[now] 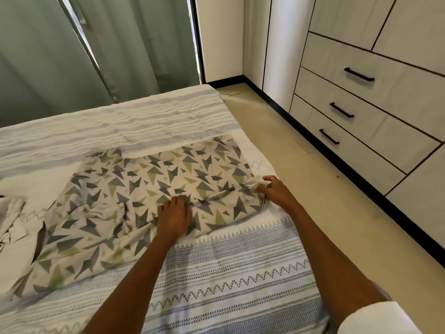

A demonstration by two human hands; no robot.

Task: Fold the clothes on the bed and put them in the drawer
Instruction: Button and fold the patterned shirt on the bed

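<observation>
Left hand [173, 216] palm down on garment [134, 189], fingertips curled, pinching a ridge of cloth. Right hand [272, 189] grips the bunched right edge, fingers curled around the fabric. Garment: thin, soft, white with grey and green triangles, wrinkled, spread across the bed [228, 273]. Bedspread woven, blue-grey stripes and zigzags. Closed drawers [385, 121] with dark bar handles stand right, across bare floor [313, 189]. Green curtain [72, 56] far. Both forearms extended.

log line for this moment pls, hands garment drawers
stage: folding | left hand: grips patterned garment mid-edge | right hand: pinches its corner | garment: on bed, partly spread | drawers: all closed
</observation>
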